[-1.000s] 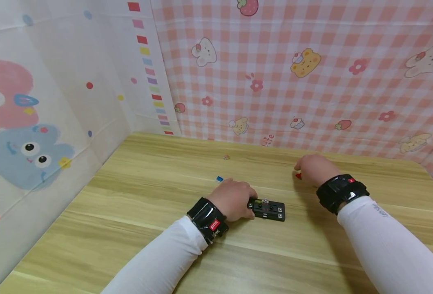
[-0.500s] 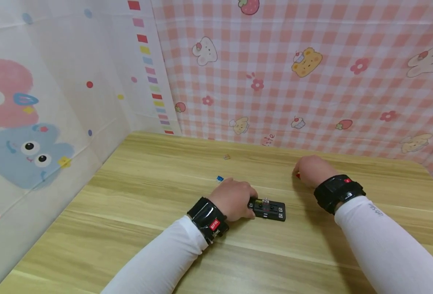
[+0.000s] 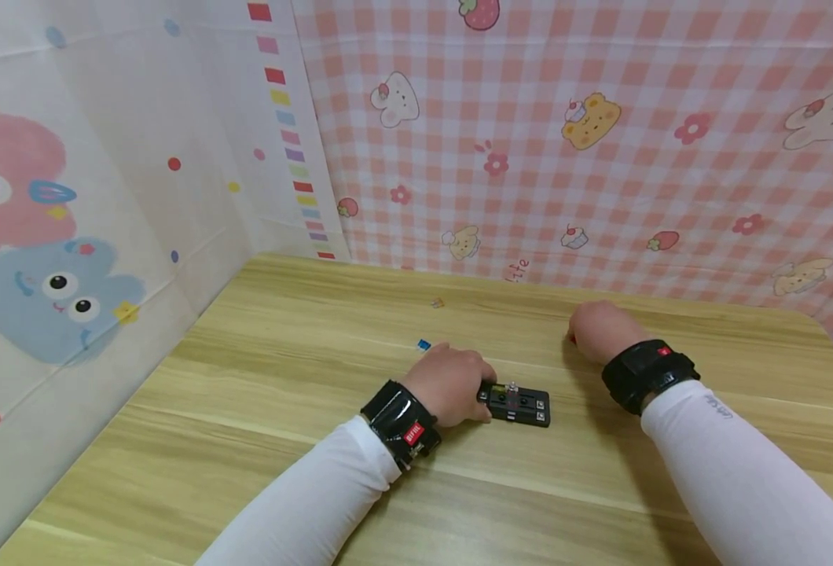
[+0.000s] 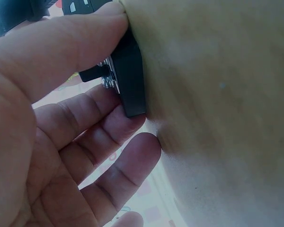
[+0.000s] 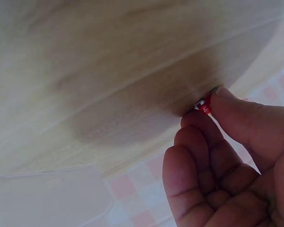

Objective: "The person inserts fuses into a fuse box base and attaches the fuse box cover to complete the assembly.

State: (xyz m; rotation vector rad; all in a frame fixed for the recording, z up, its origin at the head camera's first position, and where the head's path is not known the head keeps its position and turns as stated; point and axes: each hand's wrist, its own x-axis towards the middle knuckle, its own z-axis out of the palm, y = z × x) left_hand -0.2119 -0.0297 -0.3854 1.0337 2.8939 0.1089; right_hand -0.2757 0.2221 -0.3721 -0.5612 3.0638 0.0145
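My left hand (image 3: 448, 385) grips the left end of a small black rectangular block (image 3: 530, 413) with metal contacts and terminals on top. It lies flat on the table in the head view. In the left wrist view, the thumb presses one side of this block (image 4: 132, 80) and fingertips meet the opposite side. Farther back and to the right, my right hand (image 3: 606, 330) pinches a small red piece (image 5: 205, 108) between thumb and index finger, close over the tabletop. Part of that piece has a shiny metallic look; the fingers cover the remainder.
On the wood-grain table (image 3: 303, 354), a small blue piece (image 3: 423, 344) lies just beyond my left hand. A tiny pale orange piece (image 3: 437, 303) is farther back. A pink checked cloth (image 3: 530, 189) rises behind the table, and a white patterned cloth (image 3: 204, 126) along the left.
My right hand has closed over the red piece, which shows less in the head view now, and its wrist has shifted slightly left. My left hand and the black block have stayed put.
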